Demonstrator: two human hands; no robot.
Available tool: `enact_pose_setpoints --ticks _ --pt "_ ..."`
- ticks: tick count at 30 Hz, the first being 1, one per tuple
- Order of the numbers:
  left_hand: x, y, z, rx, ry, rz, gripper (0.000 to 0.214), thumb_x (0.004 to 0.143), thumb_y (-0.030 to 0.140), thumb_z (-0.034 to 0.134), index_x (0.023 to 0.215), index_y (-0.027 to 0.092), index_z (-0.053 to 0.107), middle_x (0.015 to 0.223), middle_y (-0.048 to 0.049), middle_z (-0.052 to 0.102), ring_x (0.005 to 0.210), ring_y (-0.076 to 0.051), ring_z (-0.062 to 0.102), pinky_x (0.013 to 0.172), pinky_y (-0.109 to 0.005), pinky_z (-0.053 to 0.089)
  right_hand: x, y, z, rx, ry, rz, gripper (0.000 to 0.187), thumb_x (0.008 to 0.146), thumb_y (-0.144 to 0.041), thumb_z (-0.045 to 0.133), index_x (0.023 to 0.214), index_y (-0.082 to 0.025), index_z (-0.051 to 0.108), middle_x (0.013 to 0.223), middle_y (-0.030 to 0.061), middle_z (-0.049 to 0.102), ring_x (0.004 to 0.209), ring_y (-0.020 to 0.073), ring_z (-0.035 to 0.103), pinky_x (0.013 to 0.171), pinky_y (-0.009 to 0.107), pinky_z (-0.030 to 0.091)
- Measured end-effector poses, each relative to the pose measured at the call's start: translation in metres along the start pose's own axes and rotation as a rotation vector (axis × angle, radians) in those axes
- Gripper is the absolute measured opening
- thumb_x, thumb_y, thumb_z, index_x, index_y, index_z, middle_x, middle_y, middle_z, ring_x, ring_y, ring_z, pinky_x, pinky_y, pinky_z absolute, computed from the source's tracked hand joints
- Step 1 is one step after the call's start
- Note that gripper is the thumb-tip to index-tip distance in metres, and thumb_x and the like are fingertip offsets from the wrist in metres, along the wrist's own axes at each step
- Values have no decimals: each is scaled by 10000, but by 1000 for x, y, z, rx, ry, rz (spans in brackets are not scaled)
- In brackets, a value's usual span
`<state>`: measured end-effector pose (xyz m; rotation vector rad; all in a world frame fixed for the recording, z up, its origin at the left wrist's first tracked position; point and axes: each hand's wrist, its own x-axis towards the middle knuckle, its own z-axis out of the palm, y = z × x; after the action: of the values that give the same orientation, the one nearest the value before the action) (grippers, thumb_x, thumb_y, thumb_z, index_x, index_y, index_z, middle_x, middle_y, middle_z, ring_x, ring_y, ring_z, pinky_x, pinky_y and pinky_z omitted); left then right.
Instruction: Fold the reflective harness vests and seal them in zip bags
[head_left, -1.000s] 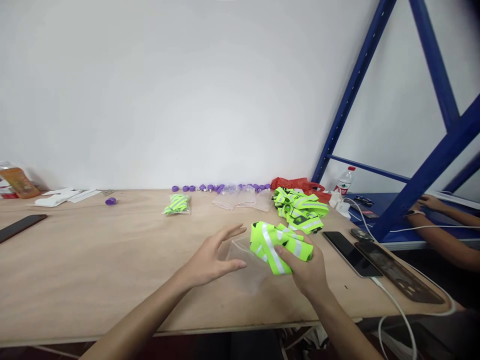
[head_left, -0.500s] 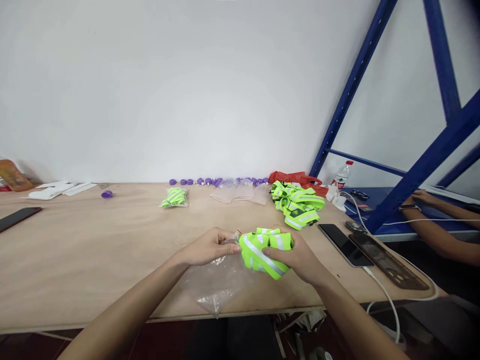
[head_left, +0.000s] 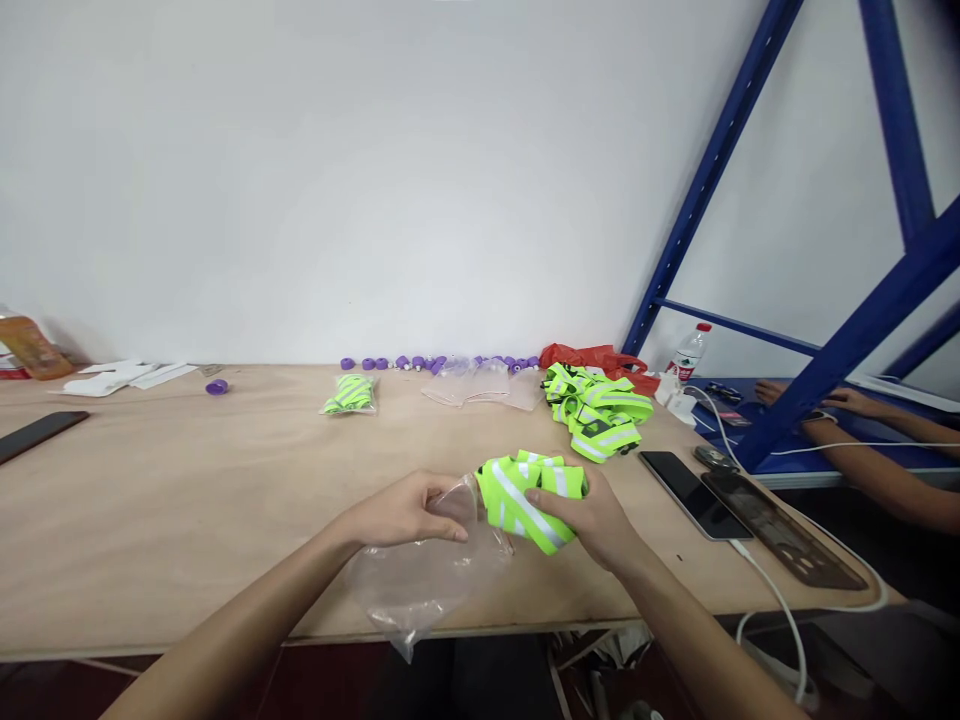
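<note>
My right hand [head_left: 594, 522] grips a folded neon-yellow reflective band [head_left: 531, 492] with silver stripes, held just above the plywood table [head_left: 187, 480]. My left hand [head_left: 401, 512] pinches the mouth of a clear plastic bag [head_left: 420, 580], which hangs over the table's front edge. The band's left end touches the bag's opening. Both hands sit close together at the table's front centre.
A pile of the same neon bands [head_left: 598, 410] lies behind, with a bagged one [head_left: 349, 394], empty clear bags [head_left: 484, 385], purple caps [head_left: 442, 362], a red bag [head_left: 592, 355] and a water bottle [head_left: 688, 352]. Phones [head_left: 688, 480] [head_left: 37, 433] and a cable lie on the table. Another person's arms [head_left: 862, 450] rest at right behind blue shelving [head_left: 840, 350].
My left hand went from open beside the bag to pinching its mouth and lifting it. My right hand brought the band down and left to the bag's opening.
</note>
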<state>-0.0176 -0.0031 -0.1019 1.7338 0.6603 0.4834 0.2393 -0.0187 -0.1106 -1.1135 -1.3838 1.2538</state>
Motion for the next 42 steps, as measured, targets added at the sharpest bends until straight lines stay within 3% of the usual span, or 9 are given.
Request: enact_pose_setpoints --ticks 7,12,16,23,28,30,35,38,42 --pt "-6 1 6 29 162 57 358 919 371 634 1232 212 703 1386 -53 634 1268 -287 571 1105 -411 413 -4 4 -6 250 -183 64 396 572 -335 877 876 -155 698 765 14 725 679 175 658 624 263 527" --pt "-7 11 7 110 173 78 354 933 342 620 1258 223 693 1370 -48 647 1288 -279 564 1088 -389 436 -8 -16 -3 34 -433 78 455 599 -274 838 1031 -165 743 944 41 753 846 214 680 757 310 552" --pt "-8 19 8 263 163 105 359 945 365 608 1272 241 689 1394 -49 631 1247 -285 601 1047 -377 467 -7 -20 3 -43 -589 75 482 609 -254 820 1078 -185 732 951 20 727 802 178 643 706 265 528" --pt "-6 14 1 244 30 82 580 903 280 634 1468 272 502 1465 -53 567 1303 -270 556 1116 -393 406 -9 -16 6 -39 -495 -59 305 619 -250 820 872 -171 668 859 -14 620 724 131 543 652 228 465" --pt "1 4 -16 69 -346 43 1026 764 424 790 1596 235 218 1647 -74 271 1513 -284 232 1221 -392 198 -15 -21 6 -133 -566 -111 283 626 -246 807 861 -178 666 826 -11 614 703 134 521 630 236 447" --pt "7 0 -18 -50 -444 53 1155 726 561 791 1610 228 126 1641 -90 275 1510 -299 237 1211 -394 214 -17 -26 7 -192 -596 -130 253 621 -242 794 837 -182 677 829 -8 630 715 145 538 650 249 458" --pt "16 -4 -8 -92 -470 107 1267 642 586 848 1608 216 118 1598 -101 351 1486 -318 291 1195 -382 251 -19 -35 8 -318 -608 -147 248 619 -168 755 857 -189 689 876 -4 662 792 170 583 712 261 483" --pt "16 -5 -7 -72 -455 133 1280 678 585 828 1607 191 41 1609 -142 306 1512 -326 210 1218 -450 184 -18 -34 9 -375 -587 -193 230 632 -127 740 845 -183 671 840 -17 650 746 144 568 675 237 463" --pt "13 -7 -13 -110 -362 149 1151 761 574 771 1600 203 77 1557 -183 371 1442 -358 353 1164 -543 285 -18 -34 9 -385 -574 -228 229 630 -93 738 826 -179 656 853 -14 637 738 133 572 658 225 453"
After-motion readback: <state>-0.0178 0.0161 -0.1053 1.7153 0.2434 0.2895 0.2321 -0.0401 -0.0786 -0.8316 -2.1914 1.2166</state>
